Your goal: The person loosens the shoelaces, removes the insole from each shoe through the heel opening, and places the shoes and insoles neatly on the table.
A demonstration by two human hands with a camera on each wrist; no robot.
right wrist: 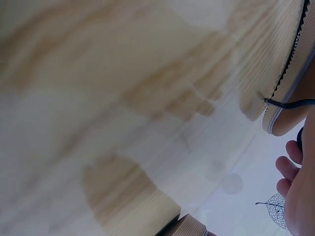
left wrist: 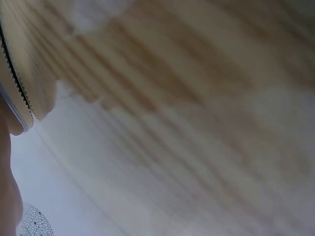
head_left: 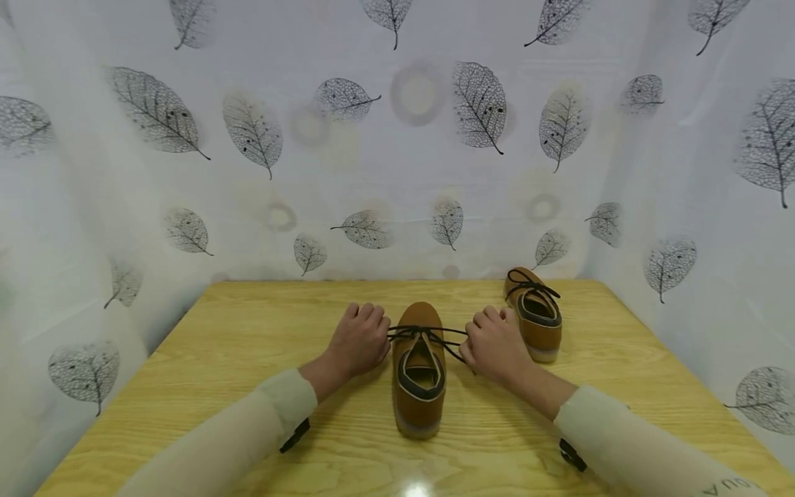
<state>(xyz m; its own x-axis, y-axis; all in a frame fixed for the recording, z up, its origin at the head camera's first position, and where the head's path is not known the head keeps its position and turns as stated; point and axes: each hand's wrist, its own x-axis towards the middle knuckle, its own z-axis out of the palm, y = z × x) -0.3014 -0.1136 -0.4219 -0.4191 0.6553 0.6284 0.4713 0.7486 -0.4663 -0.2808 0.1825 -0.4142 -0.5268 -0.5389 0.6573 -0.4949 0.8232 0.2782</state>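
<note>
A brown lace-up shoe (head_left: 419, 411) stands on the table between both hands, its toe pointing away from me. Its dark shoelace (head_left: 448, 330) is crossed over the front and stretched out to either side. On the left, my left hand (head_left: 359, 341) grips one side of the lace with curled fingers. My right hand (head_left: 495, 346) holds the other side, and a loose end hangs below it. The right wrist view shows a dark lace tip (right wrist: 288, 104) beside the shoe's sole (right wrist: 275, 115). In the left wrist view, only the sole edge (left wrist: 22, 108) and part of the hand (left wrist: 9, 196) appear.
A second brown shoe (head_left: 539, 337), its lace tied in a bow, stands behind the right hand. The light wooden table (head_left: 248, 317) ends at a white curtain (head_left: 385, 172) printed with leaves, which also hangs along both sides.
</note>
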